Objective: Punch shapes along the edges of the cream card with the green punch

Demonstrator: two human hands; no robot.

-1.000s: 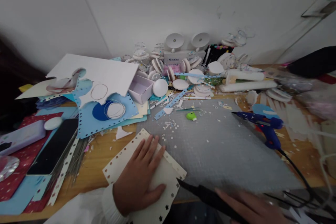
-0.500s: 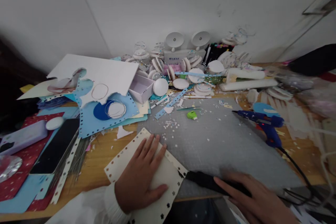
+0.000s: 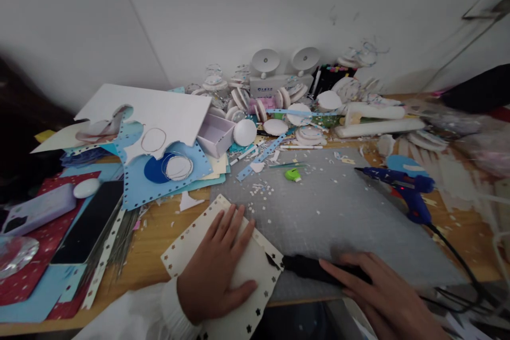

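Observation:
My left hand (image 3: pixel 217 268) lies flat with fingers spread on a cream paper sheet (image 3: pixel 255 271) and presses it to the table. Small flower-shaped holes run along the sheet's edges. At lower right, my right hand (image 3: pixel 386 292) is closed around a long black tool (image 3: pixel 308 270), slightly blurred. The tool's far end meets the sheet's right corner, where a dark pointed shape shows against the paper. Its exact kind is unclear. Part of the sheet rests on the grey cutting mat (image 3: pixel 326 223), and its lower end reaches over the table's front edge.
A blue glue gun (image 3: pixel 414 188) with a red light lies at right, its cable trailing down. A small green item (image 3: pixel 292 174) and paper bits are on the mat. A lilac box (image 3: pixel 217 135) and white discs crowd the back. Papers and a black phone (image 3: pixel 90 223) lie left.
The black tool and my right hand have shifted slightly left and up against the sheet's corner. My left hand stays flat on the paper. The whole view has moved a little.

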